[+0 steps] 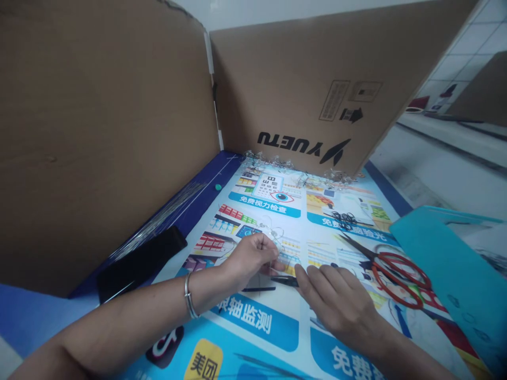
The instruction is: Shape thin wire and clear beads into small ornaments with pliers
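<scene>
Black tool (287,281), red-handled scissors (375,257)

A cardboard panel (277,84) with upside-down YUETU lettering stands behind red-handled scissors (375,258) beside a turquoise tray (435,253).

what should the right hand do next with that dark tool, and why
Probably bring the dark tool in the right hand a little closer to the thin looped piece pinched in the left hand. The left hand seems to steady the piece, and the tool's tip already points leftward, just below that hand. Any contact with it is too small to tell.
</scene>
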`<state>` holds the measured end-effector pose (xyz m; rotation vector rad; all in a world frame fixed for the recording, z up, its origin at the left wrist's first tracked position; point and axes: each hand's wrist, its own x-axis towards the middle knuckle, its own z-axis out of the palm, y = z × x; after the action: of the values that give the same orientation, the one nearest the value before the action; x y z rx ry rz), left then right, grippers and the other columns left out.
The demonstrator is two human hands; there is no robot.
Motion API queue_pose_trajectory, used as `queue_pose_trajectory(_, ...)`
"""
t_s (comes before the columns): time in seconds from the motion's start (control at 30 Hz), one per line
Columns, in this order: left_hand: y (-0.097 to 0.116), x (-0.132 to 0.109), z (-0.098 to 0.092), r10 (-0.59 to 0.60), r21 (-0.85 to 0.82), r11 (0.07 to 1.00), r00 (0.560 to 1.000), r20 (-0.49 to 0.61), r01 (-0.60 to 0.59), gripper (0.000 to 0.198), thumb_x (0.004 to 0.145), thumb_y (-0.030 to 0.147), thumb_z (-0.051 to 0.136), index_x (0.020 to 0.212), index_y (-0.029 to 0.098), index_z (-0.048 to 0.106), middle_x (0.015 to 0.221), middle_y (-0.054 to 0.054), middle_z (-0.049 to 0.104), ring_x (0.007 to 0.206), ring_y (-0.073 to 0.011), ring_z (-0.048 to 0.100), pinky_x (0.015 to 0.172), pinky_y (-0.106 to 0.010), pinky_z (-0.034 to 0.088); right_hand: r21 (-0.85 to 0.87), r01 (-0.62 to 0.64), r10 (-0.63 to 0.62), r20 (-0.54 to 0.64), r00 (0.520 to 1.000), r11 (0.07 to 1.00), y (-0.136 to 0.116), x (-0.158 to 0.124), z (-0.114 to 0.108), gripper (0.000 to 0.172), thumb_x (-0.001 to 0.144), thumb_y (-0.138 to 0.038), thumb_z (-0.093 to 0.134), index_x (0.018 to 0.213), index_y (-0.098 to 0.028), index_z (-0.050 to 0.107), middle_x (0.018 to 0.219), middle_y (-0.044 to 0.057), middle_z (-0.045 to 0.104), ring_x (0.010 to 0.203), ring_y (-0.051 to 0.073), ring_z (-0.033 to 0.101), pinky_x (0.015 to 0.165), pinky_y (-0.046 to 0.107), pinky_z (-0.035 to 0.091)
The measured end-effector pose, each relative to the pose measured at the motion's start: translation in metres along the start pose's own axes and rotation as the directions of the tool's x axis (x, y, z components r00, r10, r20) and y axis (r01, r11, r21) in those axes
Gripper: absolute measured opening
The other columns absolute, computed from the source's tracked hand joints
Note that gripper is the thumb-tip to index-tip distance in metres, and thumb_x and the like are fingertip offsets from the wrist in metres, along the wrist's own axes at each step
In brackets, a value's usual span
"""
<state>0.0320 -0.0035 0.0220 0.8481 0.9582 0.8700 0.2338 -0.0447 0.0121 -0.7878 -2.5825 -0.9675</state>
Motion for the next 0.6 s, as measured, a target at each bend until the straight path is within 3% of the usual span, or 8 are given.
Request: queue_pose_trajectory(0.6,-0.0007,-0.0009,0.0011,-0.006,0.023,1.0,1.0,-0.001,0.006,0.023,0.067,0.025,0.069,0.071,0.015,0.049,0.054,0.0,0.059,0.054,-0.0138,0.062,0.052,-0.023,0.045,0.035,-0.032,0.032,0.022,0.999,0.999,-0.0031,0.0018,-0.0011,0.025,0.083,-0.014,0.055,0.107,-0.011,0.059,0.08,0.007,0.059,0.071,0.019,0.052,0.062,0.036,0.034)
